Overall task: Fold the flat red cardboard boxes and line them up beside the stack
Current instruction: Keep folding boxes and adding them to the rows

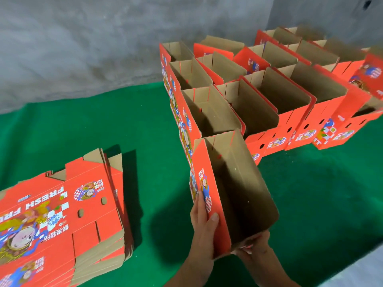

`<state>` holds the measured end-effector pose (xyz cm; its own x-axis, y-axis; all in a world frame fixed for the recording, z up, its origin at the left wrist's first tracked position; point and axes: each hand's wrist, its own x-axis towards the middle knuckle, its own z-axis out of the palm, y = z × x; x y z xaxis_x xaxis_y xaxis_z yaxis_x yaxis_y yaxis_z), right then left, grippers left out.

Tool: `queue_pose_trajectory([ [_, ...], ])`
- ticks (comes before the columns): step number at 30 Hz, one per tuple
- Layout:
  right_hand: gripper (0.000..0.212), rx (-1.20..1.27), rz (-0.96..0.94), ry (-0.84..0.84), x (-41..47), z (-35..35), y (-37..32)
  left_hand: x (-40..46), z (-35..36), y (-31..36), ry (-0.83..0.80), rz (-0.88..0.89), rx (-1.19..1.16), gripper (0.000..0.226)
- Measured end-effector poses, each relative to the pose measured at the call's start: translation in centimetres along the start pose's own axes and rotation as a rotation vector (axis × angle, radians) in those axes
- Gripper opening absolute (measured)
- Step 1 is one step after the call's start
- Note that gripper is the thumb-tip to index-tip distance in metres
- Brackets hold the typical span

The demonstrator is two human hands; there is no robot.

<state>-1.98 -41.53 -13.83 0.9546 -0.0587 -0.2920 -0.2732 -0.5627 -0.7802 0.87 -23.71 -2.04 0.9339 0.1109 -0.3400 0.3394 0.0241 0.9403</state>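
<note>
Head cam showed the folded box [234, 183] between both hands: left hand [204, 226] gripped its red side, right hand [256, 246] pinched the near end.

Bright, even light falls from above and slightly left. The stack of flat boxes [62, 216] casts a dark, hard-edged shadow to its right on the green mat [103, 129]. Another soft shadow lies below the nearest folded box [234, 189]. Wide-angle bending curves the edges; the far right boxes look smeared.
</note>
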Motion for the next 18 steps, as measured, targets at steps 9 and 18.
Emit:
queue_pose_trajectory([
  [9,0.067,-0.035,-0.105,-0.027,1.2,-2.2,0.9,0.4,0.8,0.8,-0.035,0.045,0.077,0.106],
  [18,0.067,-0.073,-0.104,-0.067,-0.5,-3.2,-0.8,-1.1,1.5,-0.7,0.003,0.020,-0.082,0.081],
])
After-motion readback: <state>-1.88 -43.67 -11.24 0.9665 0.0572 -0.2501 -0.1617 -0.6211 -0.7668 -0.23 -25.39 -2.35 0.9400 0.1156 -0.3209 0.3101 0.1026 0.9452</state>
